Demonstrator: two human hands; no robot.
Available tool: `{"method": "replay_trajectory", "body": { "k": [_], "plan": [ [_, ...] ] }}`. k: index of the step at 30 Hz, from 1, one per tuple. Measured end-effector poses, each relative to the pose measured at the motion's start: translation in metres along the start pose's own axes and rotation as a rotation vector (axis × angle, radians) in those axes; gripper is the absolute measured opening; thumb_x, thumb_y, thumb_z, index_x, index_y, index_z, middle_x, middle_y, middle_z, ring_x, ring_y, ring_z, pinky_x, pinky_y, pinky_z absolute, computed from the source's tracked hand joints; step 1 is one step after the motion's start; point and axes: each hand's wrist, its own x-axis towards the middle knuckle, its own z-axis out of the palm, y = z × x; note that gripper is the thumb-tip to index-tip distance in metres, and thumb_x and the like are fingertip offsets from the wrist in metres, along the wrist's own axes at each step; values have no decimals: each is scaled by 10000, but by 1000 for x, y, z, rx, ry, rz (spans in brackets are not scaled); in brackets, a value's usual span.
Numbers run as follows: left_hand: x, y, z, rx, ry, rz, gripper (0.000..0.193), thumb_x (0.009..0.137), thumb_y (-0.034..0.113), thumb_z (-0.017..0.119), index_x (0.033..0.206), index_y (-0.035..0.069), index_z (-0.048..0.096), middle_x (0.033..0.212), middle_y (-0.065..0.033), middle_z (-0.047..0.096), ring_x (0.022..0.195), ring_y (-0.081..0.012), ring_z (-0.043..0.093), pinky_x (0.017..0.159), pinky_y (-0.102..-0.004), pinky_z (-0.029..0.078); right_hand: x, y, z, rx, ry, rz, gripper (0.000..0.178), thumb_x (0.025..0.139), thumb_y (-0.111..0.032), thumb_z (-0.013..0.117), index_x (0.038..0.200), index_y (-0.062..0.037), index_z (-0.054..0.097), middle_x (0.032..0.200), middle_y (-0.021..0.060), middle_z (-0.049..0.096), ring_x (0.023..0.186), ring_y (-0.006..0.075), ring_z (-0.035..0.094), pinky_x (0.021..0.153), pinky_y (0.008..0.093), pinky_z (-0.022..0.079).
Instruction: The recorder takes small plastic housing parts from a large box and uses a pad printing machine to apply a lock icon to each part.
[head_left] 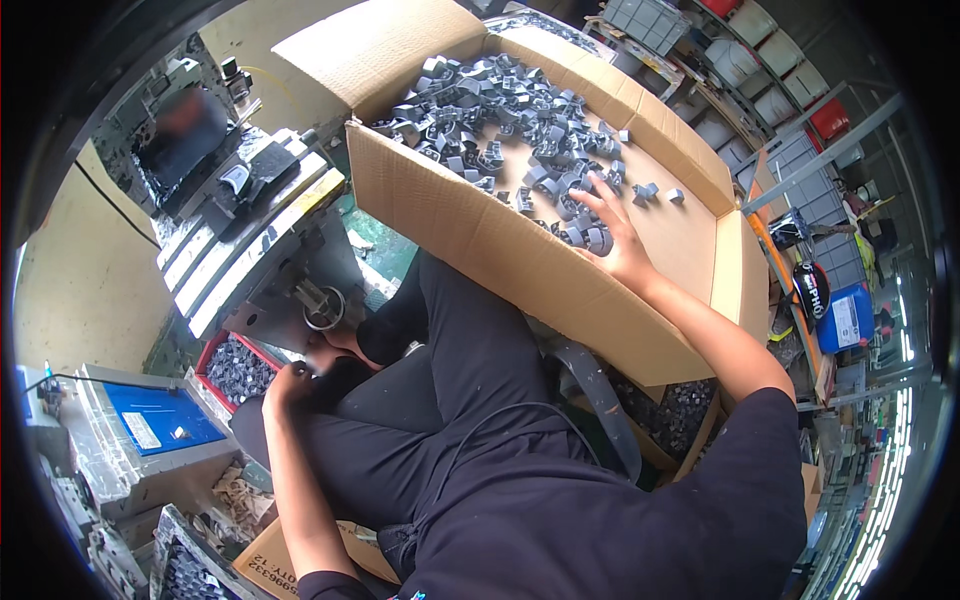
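Over the near wall of a big cardboard box (470,250), my right hand (625,250) reaches in with its fingers spread. Its fingertips are at the edge of a heap of small grey plastic parts (510,105), and it does not appear to grip any of them. Low at the left, my left hand (285,385) is closed beside my knee. Something small and dark shows at its fingertips, too unclear to name. Right next to that hand stands a red bin (205,362) with many small grey pieces in it.
A machine with a metal table (250,225) and a grey fixture stands at the left. Below it is a cabinet with a blue panel (165,415). Another carton of dark parts (665,415) sits under the big box. Shelves, a blue container (848,318) and buckets line the right.
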Motion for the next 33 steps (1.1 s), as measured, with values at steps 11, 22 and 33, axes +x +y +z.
{"method": "replay_trajectory", "body": {
  "k": [11, 22, 33],
  "plan": [
    [-13, -7, -6, 1, 58, 60, 301, 911, 192, 615, 1121, 22, 747, 1072, -223, 752, 1034, -349, 731, 899, -419, 559, 72, 0, 39, -88, 141, -45, 555, 890, -446, 751, 1354, -153, 665, 1539, 191, 512, 1445, 370, 443, 1194, 478, 346],
    [-23, 7, -13, -84, 3, 7, 307, 919, 175, 587, 1126, 24, 756, 1080, -216, 756, 1027, -331, 738, 920, -405, 555, 178, 40, 79, -127, 323, 11, 611, 853, -550, 761, 1331, -179, 679, 1531, 224, 514, 1427, 395, 467, 1182, 465, 378],
    [-16, -13, -8, -77, 28, 86, 327, 878, 182, 616, 1124, 11, 744, 900, -179, 768, 805, -258, 753, 763, -382, 581, 217, 50, 96, -175, 320, 50, 623, 867, -586, 710, 1373, -227, 657, 1635, 154, 406, 1449, 385, 445, 1166, 505, 398]
  ]
}}
